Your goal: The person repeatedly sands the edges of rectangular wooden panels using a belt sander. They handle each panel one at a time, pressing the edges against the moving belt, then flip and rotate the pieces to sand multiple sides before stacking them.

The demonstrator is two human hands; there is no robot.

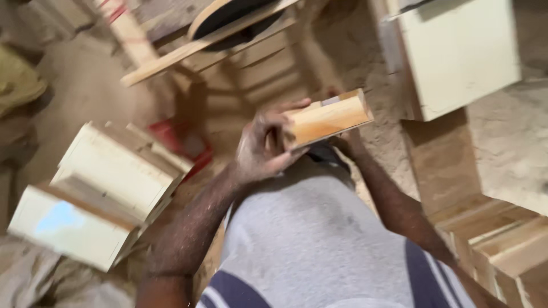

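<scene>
Two hands meet on one wooden block (328, 118) just above the centre of my view, over the grey-clad lap. The left hand (262, 148) comes in from seven o'clock and wraps the block's near end, fingers curled tight round it, thumb lying along the top edge. The right hand (342, 142) arrives from four o'clock, but it sits behind and under the block, so I cannot tell how far it is closed, only that it touches the underside. The block tilts, its far end raised toward two o'clock. To handle it well, I judge the grip should stay firm at the near end, with the far end propped from below so the piece does not twist. At nine o'clock lies a stack of pale wooden boxes (108, 177); at one o'clock stands a cream cabinet (456, 51); sawdust floor (502, 142) spreads at three o'clock.
</scene>
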